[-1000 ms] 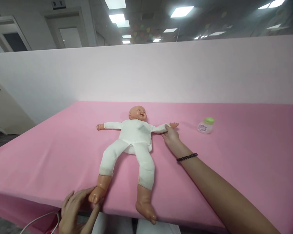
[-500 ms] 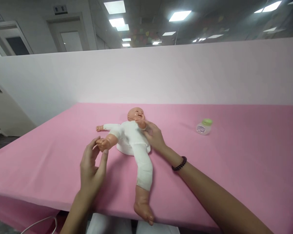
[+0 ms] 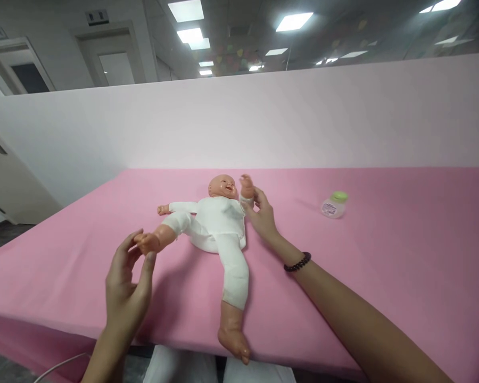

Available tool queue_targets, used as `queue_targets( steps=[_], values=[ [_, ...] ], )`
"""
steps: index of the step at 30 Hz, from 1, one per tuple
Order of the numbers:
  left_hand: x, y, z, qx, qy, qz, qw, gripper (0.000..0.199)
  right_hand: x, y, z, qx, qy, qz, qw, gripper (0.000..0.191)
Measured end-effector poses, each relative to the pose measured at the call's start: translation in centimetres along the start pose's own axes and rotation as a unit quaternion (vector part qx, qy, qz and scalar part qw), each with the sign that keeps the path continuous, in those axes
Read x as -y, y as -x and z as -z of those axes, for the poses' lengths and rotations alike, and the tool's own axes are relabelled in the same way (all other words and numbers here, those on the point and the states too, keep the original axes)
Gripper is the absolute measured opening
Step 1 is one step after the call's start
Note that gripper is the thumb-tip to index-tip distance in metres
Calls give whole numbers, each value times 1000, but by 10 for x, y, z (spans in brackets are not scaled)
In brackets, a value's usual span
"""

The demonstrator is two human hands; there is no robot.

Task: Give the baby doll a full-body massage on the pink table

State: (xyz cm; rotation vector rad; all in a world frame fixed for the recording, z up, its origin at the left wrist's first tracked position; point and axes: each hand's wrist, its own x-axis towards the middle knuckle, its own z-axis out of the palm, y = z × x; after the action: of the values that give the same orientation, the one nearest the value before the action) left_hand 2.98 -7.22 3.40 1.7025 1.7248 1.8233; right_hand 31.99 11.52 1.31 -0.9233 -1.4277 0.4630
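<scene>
A baby doll (image 3: 222,215) with a white cloth body lies on its back on a pink-covered table (image 3: 303,298), its head toward the far side. My left hand (image 3: 127,282) grips the doll's foot (image 3: 148,242) between thumb and fingers, holding that leg raised and out to the left. With my right hand (image 3: 262,214) I hold the doll's arm near the wrist, and its small hand (image 3: 246,186) points up beside the head. The other leg lies straight toward the near edge, its foot (image 3: 234,340) close to the edge.
To the right stands a small clear bottle (image 3: 334,206) with a green cap. A white wall (image 3: 283,117) rises behind the table. Below the near edge, white-clothed legs (image 3: 183,364) show, and a thin cable (image 3: 64,364) hangs at the lower left.
My left hand has moved left with the doll's foot, stretching that leg outward. My right hand has moved slightly up and right, swinging the doll's arm away from its face.
</scene>
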Motion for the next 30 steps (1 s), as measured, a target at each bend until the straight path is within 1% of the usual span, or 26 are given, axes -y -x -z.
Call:
queue_targets(
  steps=[2, 4, 7, 10, 12, 14, 16, 18, 19, 21, 23, 25, 26, 28, 30],
  values=[
    [7, 19, 14, -2, 13, 17, 1000, 45, -8, -7, 6, -59, -33, -63, 996, 55],
    [17, 43, 22, 2, -2, 30, 1000, 44, -19, -13, 13, -106, -74, -125, 984, 56],
    [33, 79, 27, -15, -46, 56, 997, 48, -38, -19, 23, -166, -131, -234, 949, 52],
    [47, 103, 28, -17, -101, 77, 992, 48, -54, -18, 30, -183, -159, -352, 904, 44],
    [53, 109, 30, -7, -141, 68, 988, 44, -60, -17, 32, -183, -160, -382, 892, 41],
    [55, 107, 32, -4, -168, 44, 985, 41, -59, -17, 32, -186, -158, -381, 892, 45],
    [51, 97, 31, -3, -170, 26, 985, 39, -53, -19, 30, -186, -156, -356, 902, 50],
    [43, 83, 27, -7, -156, 14, 988, 38, -40, -20, 26, -168, -138, -290, 932, 55],
    [37, 75, 24, -6, -149, 8, 989, 37, -33, -20, 24, -149, -122, -243, 951, 57],
    [23, 56, 16, -3, -142, -9, 990, 33, -18, -18, 18, -89, -80, -144, 982, 60],
    [10, 37, 6, 22, -137, -30, 990, 32, -4, -12, 12, -14, -35, -60, 997, 58],
    [-1, 18, -3, 53, -127, -48, 989, 31, 6, -5, 6, 62, 15, 11, 998, 50],
    [-5, 9, -8, 65, -122, -58, 989, 30, 8, -1, 4, 101, 47, 45, 993, 45],
    [-11, -5, -18, 80, -116, -78, 987, 28, 9, 5, 0, 170, 123, 100, 973, 40],
    [-12, -14, -30, 91, -106, -97, 985, 26, 7, 8, -2, 208, 197, 142, 947, 42]
  ],
)
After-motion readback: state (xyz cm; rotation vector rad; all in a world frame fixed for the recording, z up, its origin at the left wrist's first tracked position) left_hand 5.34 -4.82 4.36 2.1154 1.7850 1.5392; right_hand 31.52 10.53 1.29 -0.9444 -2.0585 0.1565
